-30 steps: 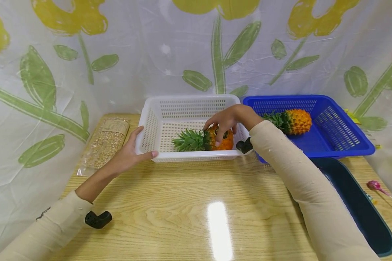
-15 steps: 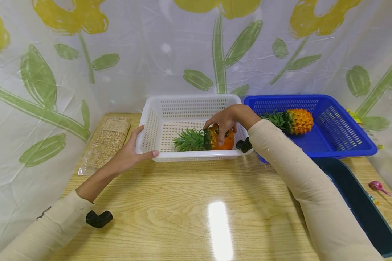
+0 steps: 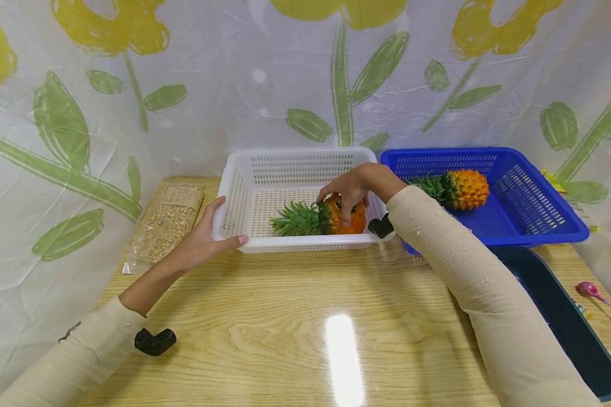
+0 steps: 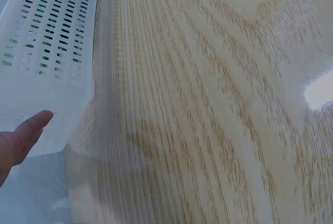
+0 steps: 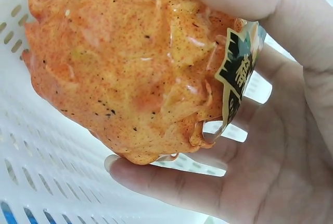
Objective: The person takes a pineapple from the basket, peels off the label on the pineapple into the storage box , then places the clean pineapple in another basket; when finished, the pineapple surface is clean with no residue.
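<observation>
Yellow flowers on green stems pattern the pale curtain behind my wood-grain table. My pineapple lies on its side in the near right part of a white slotted basket, its leafy crown toward the left. I have my right hand over its orange body, thumb on one side and curled fingers on the other, gripping it; a black-and-gold label shows beside my palm. My left hand is spread wide at the basket's near left corner, thumb touching the near rim and fingers along the left side. Left of that basket is a clear bag of pale kernels. To the right, a blue basket holds a second pineapple, crown also leftward. Nearer on the right sits a dark green tray, partly covered by my sleeve, with a pink lollipop beyond its right edge.
</observation>
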The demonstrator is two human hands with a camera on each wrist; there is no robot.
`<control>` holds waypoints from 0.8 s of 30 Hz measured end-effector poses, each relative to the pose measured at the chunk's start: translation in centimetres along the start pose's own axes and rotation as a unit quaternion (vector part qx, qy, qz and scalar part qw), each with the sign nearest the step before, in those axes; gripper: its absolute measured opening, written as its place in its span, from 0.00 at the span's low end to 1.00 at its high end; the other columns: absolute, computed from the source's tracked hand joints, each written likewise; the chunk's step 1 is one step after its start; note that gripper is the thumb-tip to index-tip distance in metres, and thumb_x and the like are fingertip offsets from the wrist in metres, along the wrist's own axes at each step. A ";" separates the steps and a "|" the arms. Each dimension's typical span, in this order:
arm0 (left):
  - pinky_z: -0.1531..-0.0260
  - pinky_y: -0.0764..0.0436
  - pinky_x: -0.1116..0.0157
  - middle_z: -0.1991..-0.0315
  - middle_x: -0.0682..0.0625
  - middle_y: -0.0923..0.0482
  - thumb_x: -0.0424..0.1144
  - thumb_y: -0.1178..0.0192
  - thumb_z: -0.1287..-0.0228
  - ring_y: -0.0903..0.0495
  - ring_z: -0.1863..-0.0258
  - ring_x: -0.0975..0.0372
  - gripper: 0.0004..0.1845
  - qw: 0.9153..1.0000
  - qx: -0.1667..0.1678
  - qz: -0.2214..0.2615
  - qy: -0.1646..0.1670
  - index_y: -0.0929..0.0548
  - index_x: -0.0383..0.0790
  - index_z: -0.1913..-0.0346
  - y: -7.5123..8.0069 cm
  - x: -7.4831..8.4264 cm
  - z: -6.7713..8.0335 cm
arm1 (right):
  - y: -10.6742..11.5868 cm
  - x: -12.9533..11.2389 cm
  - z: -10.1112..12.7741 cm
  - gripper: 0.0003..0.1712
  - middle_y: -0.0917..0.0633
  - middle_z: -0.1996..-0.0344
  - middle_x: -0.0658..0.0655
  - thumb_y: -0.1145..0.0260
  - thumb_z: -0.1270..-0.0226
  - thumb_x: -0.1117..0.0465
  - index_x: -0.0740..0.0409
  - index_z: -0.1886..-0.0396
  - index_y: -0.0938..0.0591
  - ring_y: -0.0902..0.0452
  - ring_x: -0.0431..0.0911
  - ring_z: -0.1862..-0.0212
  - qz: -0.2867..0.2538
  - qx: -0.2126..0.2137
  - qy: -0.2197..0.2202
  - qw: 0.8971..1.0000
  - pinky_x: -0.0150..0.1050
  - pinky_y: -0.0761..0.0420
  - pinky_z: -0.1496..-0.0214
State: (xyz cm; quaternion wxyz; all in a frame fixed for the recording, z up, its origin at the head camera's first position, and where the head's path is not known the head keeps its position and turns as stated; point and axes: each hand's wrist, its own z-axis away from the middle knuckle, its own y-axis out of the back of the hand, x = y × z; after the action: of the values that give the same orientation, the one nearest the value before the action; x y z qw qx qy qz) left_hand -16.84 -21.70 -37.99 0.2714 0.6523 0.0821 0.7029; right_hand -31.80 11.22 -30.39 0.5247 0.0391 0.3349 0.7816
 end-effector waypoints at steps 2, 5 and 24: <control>0.36 0.32 0.38 0.26 0.30 0.43 0.50 0.32 0.36 0.33 0.31 0.37 0.59 1.000 -0.001 0.002 0.000 0.68 0.53 0.19 0.0 0.0 0.0 | 0.0 0.0 0.0 0.55 0.45 0.20 0.58 0.23 0.41 0.57 0.36 0.20 0.44 0.37 0.55 0.26 0.002 0.000 0.006 1.000 0.55 0.17 0.46; 0.35 0.32 0.38 0.26 0.29 0.44 0.50 0.32 0.36 0.34 0.31 0.37 0.59 1.000 -0.002 0.003 0.002 0.69 0.53 0.19 0.0 0.0 0.0 | 0.0 0.1 0.0 0.55 0.44 0.20 0.57 0.23 0.42 0.58 0.36 0.21 0.43 0.36 0.54 0.27 0.001 0.003 0.011 1.000 0.56 0.17 0.46; 0.36 0.32 0.37 0.26 0.28 0.45 0.51 0.31 0.37 0.34 0.31 0.36 0.61 1.000 -0.003 -0.007 0.004 0.70 0.55 0.19 0.0 -0.1 -0.1 | 0.2 0.5 1.0 0.49 0.41 0.22 0.58 0.26 0.40 0.57 0.38 0.22 0.40 0.31 0.49 0.34 0.010 0.043 0.047 0.998 0.51 0.18 0.53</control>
State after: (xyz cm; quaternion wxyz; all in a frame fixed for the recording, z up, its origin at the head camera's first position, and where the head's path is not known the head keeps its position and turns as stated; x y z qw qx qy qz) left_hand -16.97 -21.78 -38.11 0.2781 0.6482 0.0850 0.7038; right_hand -31.79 12.11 -29.61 0.4983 0.0279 0.3921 0.7728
